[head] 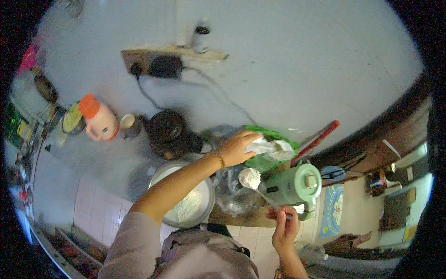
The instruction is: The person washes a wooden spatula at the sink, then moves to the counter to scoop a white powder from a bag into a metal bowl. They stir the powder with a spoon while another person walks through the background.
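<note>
My left hand (237,149) reaches across to a white plastic bag (266,146), its thumb and fingers around the near edge. That bag sits inside a green plastic bag (291,139). In my right hand (286,226) is the handle of a spoon (266,197), whose bowl carries a heaped white powder (250,178) just below the green bag. A large round metal basin (209,209) stands beneath my left forearm, with white powder (186,207) in it. Clear plastic bags (233,195) lie between the basin and the spoon.
A pale green lidded jug (296,185) stands right of the spoon. Behind it leans a red-edged object (317,141). Left of the bags are a dark appliance (170,132), a cup (129,125) and an orange-lidded pink jug (101,118). A cable (223,92) runs down the wall.
</note>
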`<state>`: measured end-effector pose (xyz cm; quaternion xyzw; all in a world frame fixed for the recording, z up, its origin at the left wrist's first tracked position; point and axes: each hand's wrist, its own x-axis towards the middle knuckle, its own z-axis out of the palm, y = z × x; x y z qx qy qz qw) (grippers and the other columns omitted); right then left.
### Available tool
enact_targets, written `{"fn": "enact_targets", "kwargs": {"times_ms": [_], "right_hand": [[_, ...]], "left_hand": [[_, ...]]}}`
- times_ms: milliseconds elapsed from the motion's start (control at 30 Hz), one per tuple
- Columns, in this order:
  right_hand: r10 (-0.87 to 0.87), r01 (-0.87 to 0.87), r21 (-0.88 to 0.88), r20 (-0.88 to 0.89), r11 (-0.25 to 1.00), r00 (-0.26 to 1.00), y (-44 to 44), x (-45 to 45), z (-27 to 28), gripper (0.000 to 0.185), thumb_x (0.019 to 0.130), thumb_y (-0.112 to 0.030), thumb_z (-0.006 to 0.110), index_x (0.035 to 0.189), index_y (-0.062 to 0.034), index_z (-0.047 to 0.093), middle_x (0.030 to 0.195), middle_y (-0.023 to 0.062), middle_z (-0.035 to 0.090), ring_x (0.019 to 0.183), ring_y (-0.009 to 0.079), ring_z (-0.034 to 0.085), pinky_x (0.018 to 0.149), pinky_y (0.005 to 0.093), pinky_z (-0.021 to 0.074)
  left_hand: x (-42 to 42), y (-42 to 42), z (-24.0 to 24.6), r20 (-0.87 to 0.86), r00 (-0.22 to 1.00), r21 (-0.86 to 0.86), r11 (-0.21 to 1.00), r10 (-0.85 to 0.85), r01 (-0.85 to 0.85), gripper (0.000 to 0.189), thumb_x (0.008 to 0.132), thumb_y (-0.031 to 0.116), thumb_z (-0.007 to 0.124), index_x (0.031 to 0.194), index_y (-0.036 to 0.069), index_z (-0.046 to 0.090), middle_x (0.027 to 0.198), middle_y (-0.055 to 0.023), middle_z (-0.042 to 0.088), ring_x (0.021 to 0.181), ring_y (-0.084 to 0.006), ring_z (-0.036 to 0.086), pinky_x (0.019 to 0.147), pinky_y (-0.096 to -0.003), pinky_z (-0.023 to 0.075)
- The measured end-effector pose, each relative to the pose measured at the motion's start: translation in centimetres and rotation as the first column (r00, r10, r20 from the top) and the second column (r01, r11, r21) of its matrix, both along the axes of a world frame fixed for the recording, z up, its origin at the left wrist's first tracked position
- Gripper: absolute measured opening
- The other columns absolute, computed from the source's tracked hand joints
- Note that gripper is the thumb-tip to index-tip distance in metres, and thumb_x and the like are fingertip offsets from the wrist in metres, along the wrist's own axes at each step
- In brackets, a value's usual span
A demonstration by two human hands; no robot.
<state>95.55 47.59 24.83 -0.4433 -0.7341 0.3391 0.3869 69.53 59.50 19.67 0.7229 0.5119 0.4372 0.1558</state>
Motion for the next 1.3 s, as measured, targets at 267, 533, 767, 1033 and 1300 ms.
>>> {"fn": "enact_targets", "kwargs": {"times_ms": [267, 533, 767, 1033, 1300], "right_hand": [[0.422, -0.42, -0.05, 0.143, 0.906, 0.895, -2.0, -6.1, -3.9, 0.011, 0.091, -0.004, 0.048, 0.1, 0.0027, 0.047, 0.083, 0.0169, 0.063, 0.072, 0.0243, 0.065, 0.064, 0.0319, 0.0516], [0.598, -0.694, 0.182, 0.387, 0.697, 0.702, -1.4, -11.6, -7.7, 0.03, 0.078, 0.005, 0.056, 0.106, -0.0041, 0.05, 0.101, 0.0206, 0.056, 0.084, 0.0368, 0.059, 0.066, 0.0407, 0.0515], [0.631, -0.748, 0.301, 0.405, 0.591, 0.662, -0.2, -12.3, -8.5, 0.037, 0.073, 0.008, 0.056, 0.108, -0.0041, 0.052, 0.102, 0.0189, 0.056, 0.085, 0.0363, 0.06, 0.068, 0.0393, 0.0517], [0.595, -0.684, 0.267, 0.347, 0.679, 0.725, 0.4, -11.3, -7.3, 0.026, 0.08, -0.003, 0.056, 0.106, -0.0041, 0.056, 0.107, 0.0191, 0.057, 0.089, 0.0367, 0.059, 0.074, 0.0406, 0.0517], [0.22, -0.302, -0.297, -0.279, 0.906, 0.935, 0.4, -8.5, -6.1, 0.014, 0.095, -0.009, 0.043, 0.101, 0.0, 0.051, 0.091, 0.016, 0.061, 0.08, 0.0248, 0.063, 0.072, 0.0349, 0.0523]], "left_hand": [[-8.6, -14.2, -0.5, 0.46, 0.827, -0.157, 0.946, 0.324, -0.283, 0.038, 0.085, 0.012, 0.061, 0.12, 0.003, 0.053, 0.115, -0.0109, 0.058, 0.103, -0.019, 0.057, 0.087, -0.0303, 0.0465], [-8.3, -38.8, -12.9, 0.525, -0.041, -0.675, 0.387, 0.85, -0.628, 0.031, 0.09, 0.024, 0.056, 0.107, -0.001, 0.058, 0.095, -0.0082, 0.063, 0.083, -0.0129, 0.06, 0.07, -0.0231, 0.048], [-2.2, -44.0, -19.8, 0.345, -0.382, -0.911, 0.207, 0.857, -0.358, 0.027, 0.087, 0.028, 0.059, 0.099, 0.005, 0.063, 0.085, -0.0053, 0.064, 0.069, -0.0121, 0.059, 0.058, -0.0244, 0.0478], [-4.3, -40.7, -18.8, 0.465, -0.269, -0.843, 0.329, 0.843, -0.426, 0.029, 0.086, 0.031, 0.059, 0.1, 0.005, 0.061, 0.09, -0.0057, 0.064, 0.074, -0.0138, 0.059, 0.064, -0.0268, 0.0479], [-7.2, -36.2, -13.3, 0.43, -0.042, -0.743, 0.328, 0.902, -0.584, 0.037, 0.085, 0.034, 0.061, 0.108, 0.004, 0.058, 0.096, -0.0042, 0.061, 0.084, -0.0122, 0.056, 0.07, -0.0275, 0.0463]]}}
